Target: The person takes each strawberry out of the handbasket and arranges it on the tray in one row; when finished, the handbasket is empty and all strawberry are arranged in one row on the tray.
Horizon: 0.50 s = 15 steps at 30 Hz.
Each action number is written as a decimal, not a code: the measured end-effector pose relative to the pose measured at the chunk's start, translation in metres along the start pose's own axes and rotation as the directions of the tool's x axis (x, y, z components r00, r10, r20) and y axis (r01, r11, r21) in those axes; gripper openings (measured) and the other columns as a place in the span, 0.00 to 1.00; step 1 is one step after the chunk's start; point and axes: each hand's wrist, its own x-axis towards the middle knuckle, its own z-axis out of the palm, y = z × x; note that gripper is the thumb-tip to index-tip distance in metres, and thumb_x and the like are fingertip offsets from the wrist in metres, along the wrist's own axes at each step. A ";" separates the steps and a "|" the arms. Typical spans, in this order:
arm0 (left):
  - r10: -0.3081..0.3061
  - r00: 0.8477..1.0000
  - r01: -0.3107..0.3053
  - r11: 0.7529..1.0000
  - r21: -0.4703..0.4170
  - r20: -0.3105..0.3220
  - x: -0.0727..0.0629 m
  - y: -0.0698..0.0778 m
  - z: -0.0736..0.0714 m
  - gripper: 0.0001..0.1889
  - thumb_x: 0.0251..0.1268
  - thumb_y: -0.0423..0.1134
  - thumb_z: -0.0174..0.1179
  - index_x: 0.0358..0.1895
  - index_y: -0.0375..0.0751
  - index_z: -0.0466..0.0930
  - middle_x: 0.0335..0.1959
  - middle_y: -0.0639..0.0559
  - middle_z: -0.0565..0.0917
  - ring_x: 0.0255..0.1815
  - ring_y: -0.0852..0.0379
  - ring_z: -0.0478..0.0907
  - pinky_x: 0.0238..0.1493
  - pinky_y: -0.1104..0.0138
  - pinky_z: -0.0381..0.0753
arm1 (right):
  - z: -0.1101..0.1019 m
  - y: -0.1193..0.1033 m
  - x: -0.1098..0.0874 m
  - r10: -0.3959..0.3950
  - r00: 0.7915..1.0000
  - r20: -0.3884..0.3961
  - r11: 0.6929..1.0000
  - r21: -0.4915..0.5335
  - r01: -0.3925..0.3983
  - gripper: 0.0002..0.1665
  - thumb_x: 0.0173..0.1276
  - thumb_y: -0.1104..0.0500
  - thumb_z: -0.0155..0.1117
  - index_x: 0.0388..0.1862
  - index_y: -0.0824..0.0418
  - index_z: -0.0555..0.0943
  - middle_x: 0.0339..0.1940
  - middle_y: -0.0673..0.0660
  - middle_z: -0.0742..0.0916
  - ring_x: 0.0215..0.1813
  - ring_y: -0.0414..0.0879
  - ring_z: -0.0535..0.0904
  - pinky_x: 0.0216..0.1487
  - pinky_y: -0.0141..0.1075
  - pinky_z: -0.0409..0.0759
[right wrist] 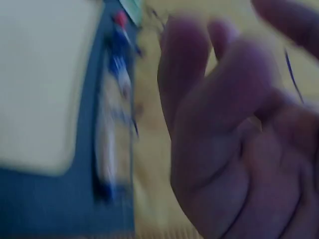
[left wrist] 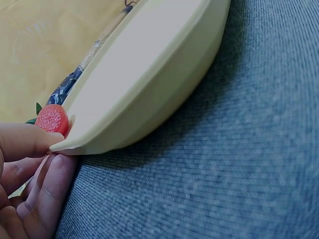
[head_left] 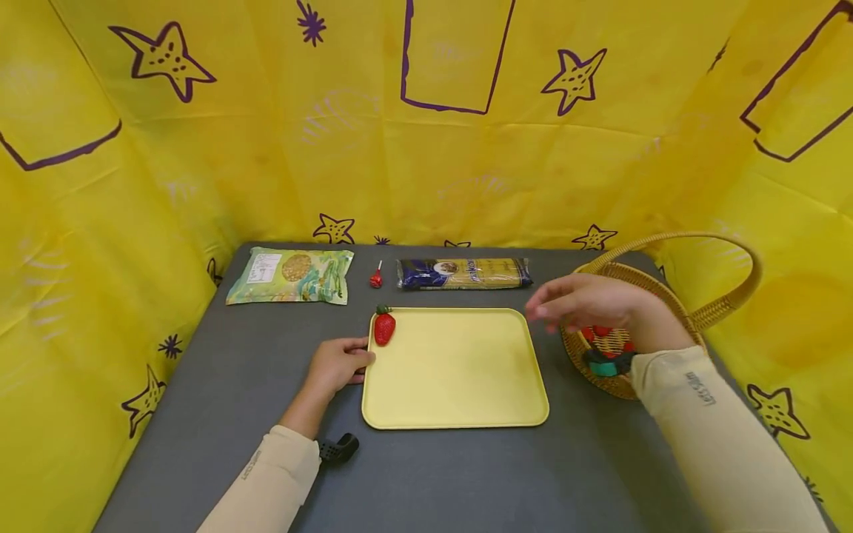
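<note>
The biggest risk I see is with the tray (head_left: 460,374): my left hand (head_left: 338,365) pinches its left rim, thumb on top and fingers beneath, so a sharp lift on that one side could tip it. The wicker basket (head_left: 643,275) sits under my right hand (head_left: 596,302), whose fingers curve loosely around nothing; if I swing that forearm outward, it might catch the handle. The strawberry (head_left: 384,330) rests at the tray's corner just beyond my left hand, leaves over the far rim, so any tilt could roll it off.

Yellow cloth (head_left: 333,163) printed with dark stars hangs beyond both hands and to either side. Below them is the grey table (head_left: 453,481). Beyond my left hand lies a green packet (head_left: 323,275); ahead, between my hands, are a long blue-and-gold packet (head_left: 480,275) and a red lollipop (head_left: 376,280).
</note>
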 end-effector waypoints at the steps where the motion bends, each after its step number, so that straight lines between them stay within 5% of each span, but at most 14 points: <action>1: 0.005 1.000 -0.005 1.000 0.000 0.003 0.000 0.000 0.000 0.21 0.58 0.33 0.69 0.57 0.33 0.82 0.40 0.41 0.85 0.30 0.55 0.83 0.28 0.64 0.86 | -0.014 0.008 -0.013 -0.019 0.999 0.028 0.999 0.036 0.018 0.20 0.76 0.58 0.55 0.58 0.71 0.74 0.53 0.63 0.82 0.42 0.51 0.79 0.37 0.36 0.79; 4: 0.008 1.000 -0.008 1.000 -0.007 0.007 0.000 0.000 0.001 0.22 0.58 0.33 0.69 0.57 0.33 0.82 0.40 0.41 0.85 0.29 0.56 0.83 0.28 0.65 0.86 | -0.053 0.035 -0.043 -0.098 0.991 0.086 0.979 0.187 0.081 0.17 0.80 0.64 0.43 0.60 0.70 0.73 0.54 0.61 0.82 0.42 0.48 0.80 0.36 0.34 0.78; 8: -0.002 1.000 0.002 1.000 -0.021 0.005 -0.001 -0.001 -0.002 0.22 0.57 0.32 0.69 0.57 0.32 0.81 0.41 0.40 0.85 0.29 0.55 0.83 0.29 0.64 0.86 | -0.085 0.070 -0.050 -0.022 0.993 -0.116 0.923 0.379 0.064 0.19 0.82 0.61 0.40 0.55 0.57 0.80 0.53 0.52 0.83 0.50 0.46 0.79 0.51 0.36 0.78; 11: -0.005 1.000 0.005 1.000 -0.020 0.001 0.000 -0.004 -0.007 0.23 0.58 0.33 0.69 0.58 0.32 0.80 0.42 0.40 0.85 0.29 0.56 0.83 0.29 0.64 0.86 | -0.093 0.092 -0.037 0.185 0.934 -0.307 0.862 0.508 -0.004 0.16 0.81 0.56 0.45 0.60 0.52 0.77 0.63 0.61 0.77 0.64 0.52 0.72 0.66 0.41 0.70; 13: -0.011 1.000 0.011 1.000 -0.014 -0.005 -0.001 -0.005 -0.009 0.23 0.58 0.34 0.69 0.59 0.34 0.81 0.43 0.41 0.85 0.30 0.56 0.83 0.30 0.64 0.86 | -0.094 0.104 -0.027 0.310 0.879 -0.362 0.830 0.554 -0.064 0.23 0.80 0.54 0.48 0.70 0.55 0.68 0.72 0.68 0.65 0.70 0.56 0.64 0.70 0.42 0.65; 15: -0.010 1.000 0.010 1.000 -0.002 -0.002 -0.001 -0.005 -0.010 0.23 0.59 0.35 0.69 0.59 0.34 0.80 0.43 0.41 0.85 0.30 0.56 0.83 0.30 0.64 0.86 | -0.095 0.115 -0.020 0.414 0.836 -0.360 0.786 0.605 -0.128 0.25 0.77 0.55 0.52 0.70 0.57 0.63 0.70 0.73 0.64 0.68 0.57 0.65 0.70 0.42 0.64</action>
